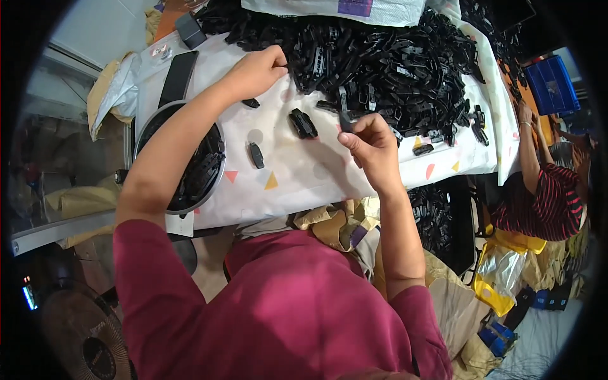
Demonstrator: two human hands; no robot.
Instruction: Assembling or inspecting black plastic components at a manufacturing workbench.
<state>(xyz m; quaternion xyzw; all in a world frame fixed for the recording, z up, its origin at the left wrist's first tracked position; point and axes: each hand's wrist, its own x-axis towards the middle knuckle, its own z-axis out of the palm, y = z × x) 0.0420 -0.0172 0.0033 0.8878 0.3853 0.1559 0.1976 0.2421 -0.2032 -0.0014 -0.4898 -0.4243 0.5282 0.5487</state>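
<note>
My right hand (375, 149) is closed in a pinch on a slim black plastic part (345, 121), held up over the near side of the pile. My left hand (263, 69) reaches to the pile's left edge with its fingers curled; what lies in them, if anything, is hidden. The large heap of black plastic parts (405, 82) spreads over the far half of the table. Between my hands, a bundle of black parts (303, 123) lies on the white patterned cloth (310, 183). One loose black piece (256, 155) rests to its left.
Under my left forearm stands a round metal-rimmed bowl (221, 171) with black parts inside. A dark phone-like slab (179, 77) lies behind it. A black crate (459, 221) of parts sits below the table's right edge. At right, another person in a striped top (538, 202) works near a blue bin (550, 85).
</note>
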